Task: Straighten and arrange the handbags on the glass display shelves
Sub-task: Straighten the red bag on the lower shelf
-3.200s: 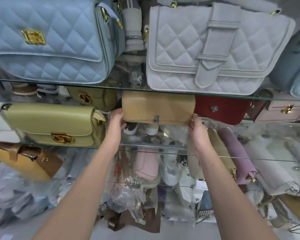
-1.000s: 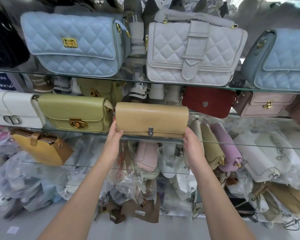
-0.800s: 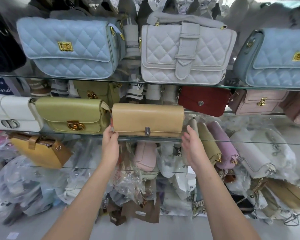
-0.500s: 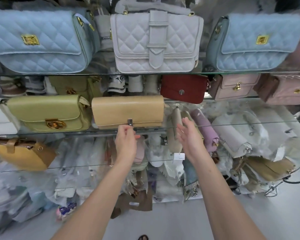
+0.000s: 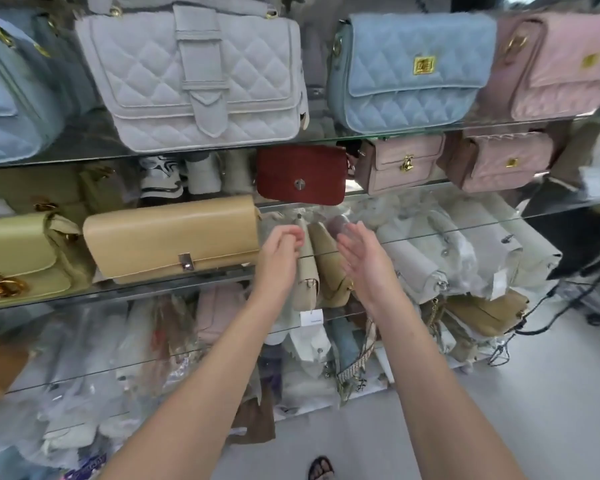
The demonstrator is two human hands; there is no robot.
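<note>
The tan handbag lies lengthwise on the middle glass shelf, flap and small silver clasp facing outward. It is at nine o'clock from both hands, and neither hand holds it. Just beside it, at its own nine o'clock, sits a green handbag with a gold clasp.

The left hand is raised just past the tan bag's right end. Its fingers are loosely curled and grip nothing, though blur hides whether the fingertips touch anything behind them. The right hand is at three o'clock of the left and apart from it, palm turned toward it, fingers straight and together, holding nothing.

Between the two hands, lower down, two beige bags stand on end side by side. At twelve o'clock of the hands sits a dark red handbag, with a small pink handbag at its three o'clock.

On the top shelf a white quilted handbag sits at eleven o'clock, a light blue quilted handbag at one o'clock and a pink quilted handbag at two o'clock. At six o'clock a sandalled foot stands on the pale floor
</note>
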